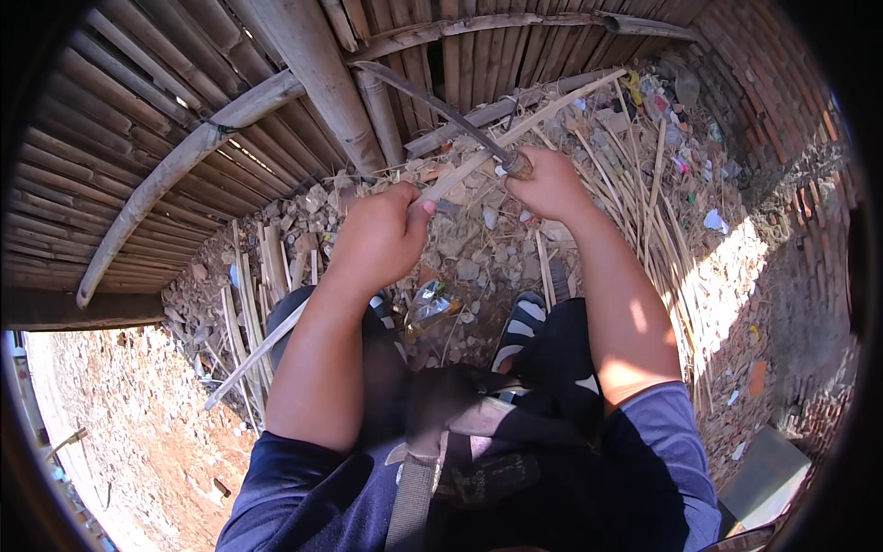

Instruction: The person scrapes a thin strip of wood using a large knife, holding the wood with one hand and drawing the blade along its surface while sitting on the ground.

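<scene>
My left hand [379,232] is closed round a long pale bamboo strip [559,109]. The strip slants from the far right, through that hand and under the left forearm, to an end at the lower left. My right hand [550,187] grips the wooden handle of a long knife [441,109], whose dark blade, curved at its tip, points to the far left. Blade and strip cross just beyond my right hand; whether they touch there I cannot tell. My thumb lies along the strip on the left.
Split bamboo strips lie in a bundle [658,239] at the right and another [246,317] at the left. Rubble and litter cover the ground. A slatted bamboo wall [120,156] with poles stands ahead, a brick wall [809,230] at the right. A clear plastic wrapper [428,305] lies between my feet.
</scene>
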### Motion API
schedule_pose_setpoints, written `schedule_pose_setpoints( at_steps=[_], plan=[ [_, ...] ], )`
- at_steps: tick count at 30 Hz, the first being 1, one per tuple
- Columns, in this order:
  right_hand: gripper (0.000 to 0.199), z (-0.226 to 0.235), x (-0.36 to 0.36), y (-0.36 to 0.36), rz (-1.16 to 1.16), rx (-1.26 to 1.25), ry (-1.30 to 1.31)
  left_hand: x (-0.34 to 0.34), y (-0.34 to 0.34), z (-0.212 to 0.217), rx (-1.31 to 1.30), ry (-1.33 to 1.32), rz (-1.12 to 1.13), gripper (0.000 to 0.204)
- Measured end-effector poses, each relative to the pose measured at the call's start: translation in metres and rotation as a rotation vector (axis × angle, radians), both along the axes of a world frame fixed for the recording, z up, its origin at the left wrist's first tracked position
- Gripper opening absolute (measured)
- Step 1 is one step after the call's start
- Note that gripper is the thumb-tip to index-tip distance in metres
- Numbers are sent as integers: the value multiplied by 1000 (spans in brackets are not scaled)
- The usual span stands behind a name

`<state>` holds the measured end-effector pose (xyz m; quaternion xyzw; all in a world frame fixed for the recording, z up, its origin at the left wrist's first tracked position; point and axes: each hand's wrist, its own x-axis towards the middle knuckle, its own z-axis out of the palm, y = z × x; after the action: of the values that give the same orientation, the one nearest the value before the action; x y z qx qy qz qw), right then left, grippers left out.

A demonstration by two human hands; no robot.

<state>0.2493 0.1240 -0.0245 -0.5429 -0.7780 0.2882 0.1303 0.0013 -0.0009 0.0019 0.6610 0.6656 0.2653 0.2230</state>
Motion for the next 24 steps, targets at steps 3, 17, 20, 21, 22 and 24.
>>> schedule_pose_setpoints(
  at_steps=[3, 17, 20, 21, 22, 24],
  plan=[
    [43, -11, 5, 6, -86, 48, 51, 1, 1, 1, -56, -10, 0, 28],
    [40, 5, -10, -11, 85, 102, -70, -2, -1, -7, 44, -37, 16, 28],
    [42, -4, 5, 0, -56, 42, 21, -1, 0, -2, -17, -63, 31, 28],
    [44, -4, 4, 2, -113, 67, 50, -2, 0, -2, -17, -62, 32, 28],
    [44, -3, 4, 1, -112, 68, 51, -3, 0, -3, -15, -55, 34, 28],
    [45, -1, 2, -2, -103, 180, 17, -3, 0, -3, -13, -46, 36, 28]
  ],
)
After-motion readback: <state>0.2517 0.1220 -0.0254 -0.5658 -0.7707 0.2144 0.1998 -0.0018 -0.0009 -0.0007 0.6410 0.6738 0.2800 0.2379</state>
